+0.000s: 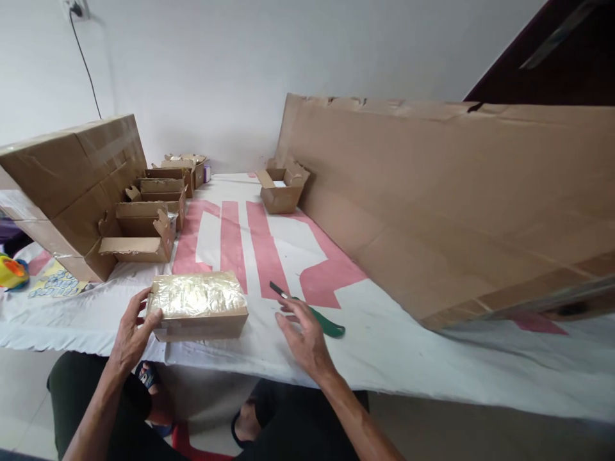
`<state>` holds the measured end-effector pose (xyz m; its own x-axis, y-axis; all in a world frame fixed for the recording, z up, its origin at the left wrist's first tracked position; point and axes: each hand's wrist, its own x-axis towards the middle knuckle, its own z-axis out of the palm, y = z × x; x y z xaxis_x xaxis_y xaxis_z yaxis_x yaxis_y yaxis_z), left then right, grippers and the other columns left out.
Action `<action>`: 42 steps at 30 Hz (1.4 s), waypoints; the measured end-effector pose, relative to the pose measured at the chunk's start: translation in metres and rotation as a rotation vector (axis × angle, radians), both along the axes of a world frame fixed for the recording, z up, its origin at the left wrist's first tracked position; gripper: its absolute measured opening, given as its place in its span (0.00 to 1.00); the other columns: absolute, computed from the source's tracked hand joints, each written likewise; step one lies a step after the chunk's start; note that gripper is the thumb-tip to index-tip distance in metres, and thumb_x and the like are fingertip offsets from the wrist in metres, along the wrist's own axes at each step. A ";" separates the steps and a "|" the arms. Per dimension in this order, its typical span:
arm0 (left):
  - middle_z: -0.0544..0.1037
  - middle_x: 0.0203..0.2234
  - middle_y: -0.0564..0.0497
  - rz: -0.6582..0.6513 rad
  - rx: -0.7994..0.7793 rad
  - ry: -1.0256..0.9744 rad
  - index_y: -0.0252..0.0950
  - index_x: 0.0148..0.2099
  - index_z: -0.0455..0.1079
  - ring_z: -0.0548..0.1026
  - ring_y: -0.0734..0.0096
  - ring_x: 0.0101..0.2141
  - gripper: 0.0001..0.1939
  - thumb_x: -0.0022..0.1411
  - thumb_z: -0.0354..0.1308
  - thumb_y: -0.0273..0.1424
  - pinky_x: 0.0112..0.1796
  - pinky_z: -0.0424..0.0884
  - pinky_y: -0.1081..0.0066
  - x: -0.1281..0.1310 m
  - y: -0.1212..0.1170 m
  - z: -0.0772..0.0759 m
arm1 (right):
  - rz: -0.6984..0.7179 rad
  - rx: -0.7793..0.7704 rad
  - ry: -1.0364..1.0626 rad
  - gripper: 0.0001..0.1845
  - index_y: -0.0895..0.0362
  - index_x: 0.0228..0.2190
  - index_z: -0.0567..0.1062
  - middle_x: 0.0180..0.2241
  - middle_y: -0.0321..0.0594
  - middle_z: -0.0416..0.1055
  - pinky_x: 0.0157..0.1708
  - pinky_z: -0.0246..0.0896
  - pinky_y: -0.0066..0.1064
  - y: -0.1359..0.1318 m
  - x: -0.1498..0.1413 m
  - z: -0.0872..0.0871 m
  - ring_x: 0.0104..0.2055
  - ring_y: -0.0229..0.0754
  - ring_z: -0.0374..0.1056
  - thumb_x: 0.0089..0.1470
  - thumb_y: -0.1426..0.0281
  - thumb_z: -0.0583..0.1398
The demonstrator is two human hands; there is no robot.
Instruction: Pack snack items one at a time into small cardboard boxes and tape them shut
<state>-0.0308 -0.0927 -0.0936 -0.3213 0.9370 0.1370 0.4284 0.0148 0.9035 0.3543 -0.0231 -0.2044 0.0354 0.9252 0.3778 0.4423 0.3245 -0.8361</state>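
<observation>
A small cardboard box (204,326), its top covered with shiny clear tape or film, sits near the table's front edge. My left hand (131,330) grips its left end, thumb at the near top corner and fingers along the side. To the right of the box lies a green-handled knife (331,324) with a dark tip pointing away to the left. My right hand (307,339) hovers over or touches the middle of it, fingers apart and bent slightly; part of the handle is hidden behind them, and contact cannot be made out.
Several open cardboard boxes (139,250) line the left side beside a large stacked carton (72,186). Another open box (281,195) stands farther back. A big cardboard panel (446,205) leans along the right. A colourful toy-like object (12,272) sits at the far left.
</observation>
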 end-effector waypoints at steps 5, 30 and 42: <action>0.86 0.56 0.40 -0.052 -0.046 -0.175 0.37 0.60 0.80 0.82 0.46 0.55 0.32 0.66 0.63 0.56 0.49 0.79 0.60 -0.020 0.010 0.005 | 0.299 -0.144 0.192 0.29 0.49 0.64 0.74 0.65 0.52 0.74 0.58 0.77 0.49 -0.015 -0.033 0.018 0.63 0.57 0.75 0.68 0.50 0.62; 0.85 0.55 0.38 -0.169 0.032 -0.169 0.38 0.38 0.84 0.85 0.51 0.46 0.17 0.52 0.77 0.44 0.48 0.81 0.58 -0.014 0.022 0.005 | 0.312 -0.166 0.127 0.31 0.52 0.63 0.74 0.54 0.49 0.81 0.56 0.78 0.49 -0.024 -0.056 0.036 0.53 0.58 0.80 0.63 0.54 0.64; 0.84 0.59 0.38 -0.115 0.011 -0.247 0.38 0.42 0.82 0.83 0.45 0.56 0.22 0.48 0.80 0.43 0.52 0.80 0.57 -0.004 0.019 0.005 | 0.260 -0.197 0.130 0.28 0.53 0.59 0.74 0.52 0.49 0.82 0.50 0.79 0.44 -0.026 -0.057 0.020 0.49 0.54 0.80 0.63 0.53 0.65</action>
